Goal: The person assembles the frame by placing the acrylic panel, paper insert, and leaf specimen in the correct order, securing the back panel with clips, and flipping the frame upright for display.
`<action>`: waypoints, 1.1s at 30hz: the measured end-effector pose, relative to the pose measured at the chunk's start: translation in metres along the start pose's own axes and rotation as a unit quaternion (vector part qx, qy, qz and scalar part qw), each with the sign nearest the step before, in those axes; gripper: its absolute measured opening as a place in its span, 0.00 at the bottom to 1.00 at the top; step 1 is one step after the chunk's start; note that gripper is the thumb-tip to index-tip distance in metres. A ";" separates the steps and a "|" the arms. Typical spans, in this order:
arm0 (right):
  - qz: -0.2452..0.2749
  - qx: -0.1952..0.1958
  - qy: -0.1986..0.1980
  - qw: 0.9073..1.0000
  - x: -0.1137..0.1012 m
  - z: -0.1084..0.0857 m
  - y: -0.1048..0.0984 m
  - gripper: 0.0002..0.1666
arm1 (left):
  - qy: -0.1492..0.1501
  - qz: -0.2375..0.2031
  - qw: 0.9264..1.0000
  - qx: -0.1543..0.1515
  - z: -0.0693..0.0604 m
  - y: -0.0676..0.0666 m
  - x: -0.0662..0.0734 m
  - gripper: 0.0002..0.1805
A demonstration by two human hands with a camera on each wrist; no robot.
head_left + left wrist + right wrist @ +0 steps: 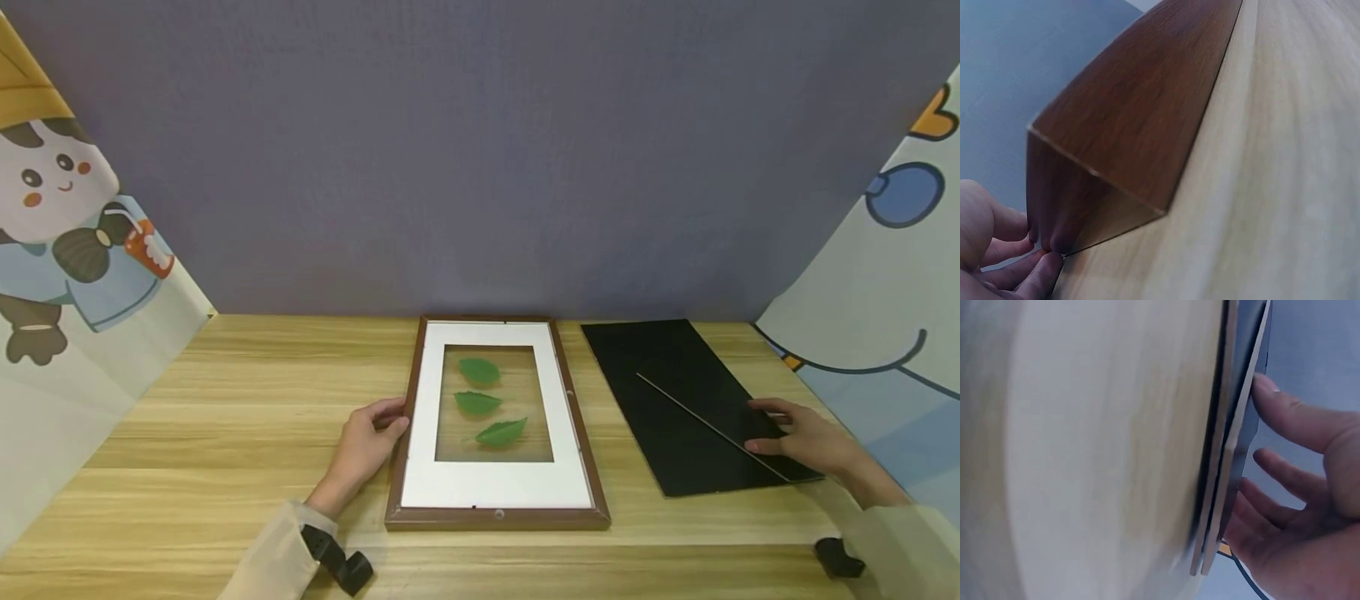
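A brown wooden picture frame [498, 518] lies flat, its white mat [495, 486] bordering several green leaves [500, 432] under a clear pane. At the frame's left edge, my left hand [365, 450] holds the rim between thumb and fingers; in the left wrist view its fingertips [1041, 275] touch the frame's side by the corner. To the right lies a black backing board [645, 417] with a raised flap whose thin pale edge runs diagonally. Over the board's right side is my right hand [806, 442], fingers spread. In the right wrist view its thumb touches the flap [1225, 465].
The pale wooden tabletop [247, 417] extends to both sides. A grey fabric panel [487, 167] stands upright behind it. Cartoon-printed panels flank it on the left [90, 400] and right [847, 283].
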State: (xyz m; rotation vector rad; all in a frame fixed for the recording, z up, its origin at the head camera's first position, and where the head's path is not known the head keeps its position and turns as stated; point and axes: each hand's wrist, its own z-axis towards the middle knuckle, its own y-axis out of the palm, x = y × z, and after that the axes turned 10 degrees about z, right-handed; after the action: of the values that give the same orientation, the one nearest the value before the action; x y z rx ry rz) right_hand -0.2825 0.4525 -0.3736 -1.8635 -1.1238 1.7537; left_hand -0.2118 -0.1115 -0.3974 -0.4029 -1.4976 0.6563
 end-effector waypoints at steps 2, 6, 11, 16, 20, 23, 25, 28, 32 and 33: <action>0.005 0.001 0.001 1.000 0.000 0.000 0.000 0.46 | 0.000 0.001 1.000 0.001 0.000 0.000 0.000 0.18; 0.018 0.004 0.006 1.000 0.001 0.000 0.002 0.48 | -0.001 -0.002 1.000 0.000 -0.001 0.000 0.000 0.18; 0.040 -0.002 0.011 0.999 0.002 -0.001 0.003 0.49 | -0.003 -0.004 1.000 0.000 -0.002 -0.002 0.001 0.18; 0.059 -0.009 0.024 0.998 0.003 -0.002 0.002 0.50 | -0.005 -0.002 1.000 0.001 -0.001 -0.001 0.001 0.18; 0.063 -0.017 0.032 0.997 0.002 -0.002 0.000 0.48 | -0.002 -0.006 1.000 0.000 -0.001 -0.001 0.000 0.18; 0.073 -0.022 0.038 0.996 0.002 -0.002 0.000 0.47 | 0.001 -0.007 1.000 -0.003 0.000 0.000 0.000 0.18; 0.083 -0.026 0.041 0.995 0.002 -0.002 0.000 0.47 | 0.001 -0.005 1.000 -0.004 0.000 0.000 0.000 0.18; 0.092 -0.030 0.050 0.994 0.000 -0.001 0.001 0.47 | 0.001 -0.004 1.000 -0.006 0.000 0.000 0.000 0.18; 0.079 -0.034 0.061 0.994 -0.005 0.001 0.001 0.48 | 0.000 -0.007 1.000 -0.006 0.000 0.000 0.000 0.18; 0.077 -0.037 0.062 0.994 -0.006 0.002 0.002 0.48 | 0.001 -0.007 1.000 -0.005 0.000 -0.001 0.000 0.18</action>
State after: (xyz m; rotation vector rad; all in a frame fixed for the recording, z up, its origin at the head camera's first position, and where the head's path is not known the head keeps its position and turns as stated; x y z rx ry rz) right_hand -0.2835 0.4468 -0.3711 -2.1230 -1.0378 1.6682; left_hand -0.2117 -0.1121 -0.3974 -0.4003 -1.5014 0.6365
